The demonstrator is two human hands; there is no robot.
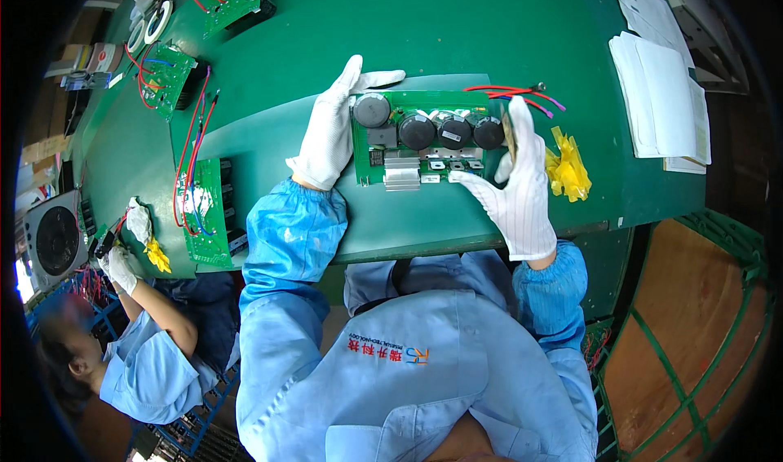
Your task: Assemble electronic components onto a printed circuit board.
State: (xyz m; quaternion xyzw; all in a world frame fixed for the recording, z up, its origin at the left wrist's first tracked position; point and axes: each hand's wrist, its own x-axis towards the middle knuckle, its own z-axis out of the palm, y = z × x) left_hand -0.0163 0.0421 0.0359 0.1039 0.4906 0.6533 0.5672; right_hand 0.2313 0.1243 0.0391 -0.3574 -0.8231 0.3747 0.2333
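A green circuit board [390, 154] lies in front of me on the table, its component side up. It carries several black round capacitors [417, 132] and a ribbed silver heatsink [401, 174]. My left hand [328, 136], in a white glove, grips the board's left edge, with one digit stretched along the far edge. My right hand [522, 186], in a striped white glove, spans the right end of the board. Its thumb touches the near right corner by small metal-tabbed parts, and its fingers are at the right edge. A narrow brownish piece [508, 133] shows beside those fingers; its kind is unclear. Red wires [510, 92] extend from the board's far right corner.
Yellow finger cots or similar crumpled yellow pieces [568, 166] lie right of my right hand. White papers [652, 95] are at the far right. More wired boards [210, 209] stand along the left, near tape rolls [158, 22]. A gloved co-worker [155, 356] works at the lower left, near a fan [57, 232].
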